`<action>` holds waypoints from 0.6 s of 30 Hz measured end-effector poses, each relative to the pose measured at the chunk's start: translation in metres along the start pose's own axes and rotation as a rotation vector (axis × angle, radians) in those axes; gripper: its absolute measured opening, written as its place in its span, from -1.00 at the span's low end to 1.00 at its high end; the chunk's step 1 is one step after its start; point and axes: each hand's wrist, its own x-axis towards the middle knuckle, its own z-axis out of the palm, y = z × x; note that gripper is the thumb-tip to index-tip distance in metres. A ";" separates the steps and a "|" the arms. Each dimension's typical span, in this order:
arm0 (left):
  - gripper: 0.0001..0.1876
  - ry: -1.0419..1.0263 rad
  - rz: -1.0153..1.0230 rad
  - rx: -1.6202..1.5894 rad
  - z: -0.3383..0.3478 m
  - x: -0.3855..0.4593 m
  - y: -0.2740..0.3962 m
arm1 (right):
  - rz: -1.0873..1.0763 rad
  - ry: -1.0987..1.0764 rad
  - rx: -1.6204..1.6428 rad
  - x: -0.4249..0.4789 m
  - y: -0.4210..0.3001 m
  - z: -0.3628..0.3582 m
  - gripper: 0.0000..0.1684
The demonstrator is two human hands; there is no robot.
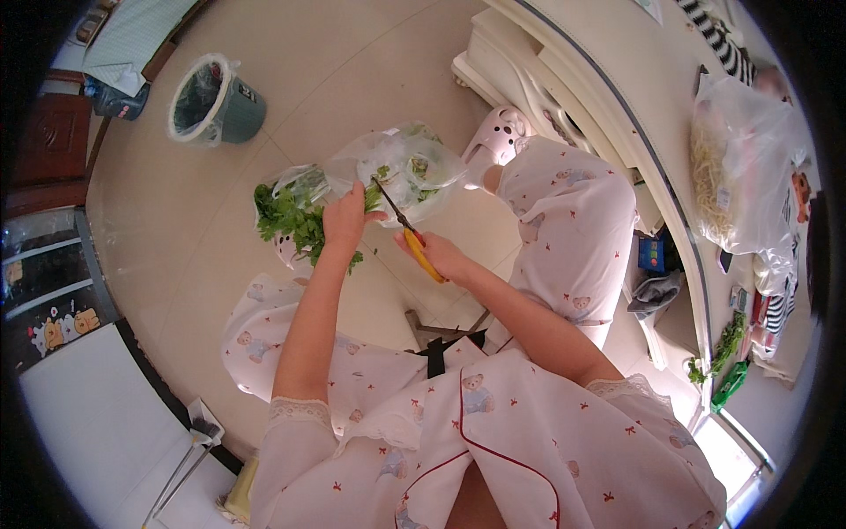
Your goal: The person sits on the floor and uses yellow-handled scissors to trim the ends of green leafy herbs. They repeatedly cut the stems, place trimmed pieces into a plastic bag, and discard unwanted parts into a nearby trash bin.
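My left hand (344,221) grips a bunch of leafy green herbs (291,215), which looks like coriander or parsley. The leaves hang out to the left, and the cut-off side with pale stems (373,196) points right. In my right hand (441,256) are scissors (416,248) with yellow and red handles. Their dark blades reach up to the stems; whether the blades are apart is too small to tell. Beneath both lies a clear plastic bag (436,168) on the floor, with some green pieces in it.
A lined green bin (244,109) stands on the tiled floor (330,66) at upper left. On the right, a table (667,132) holds a plastic bag of noodle-like strands (714,178) and more greens (729,340). A broom and dustpan (205,426) lean at lower left.
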 end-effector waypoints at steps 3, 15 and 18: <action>-0.57 -0.045 0.018 0.034 0.003 0.000 -0.004 | -0.010 0.026 -0.082 0.006 0.008 0.002 -0.12; -0.84 -0.003 -0.030 0.175 0.021 0.002 -0.011 | -0.030 0.080 -0.192 0.019 0.033 0.012 -0.05; -0.79 0.033 -0.069 0.001 0.015 -0.001 -0.010 | 0.015 0.253 -0.207 0.010 0.022 0.010 -0.12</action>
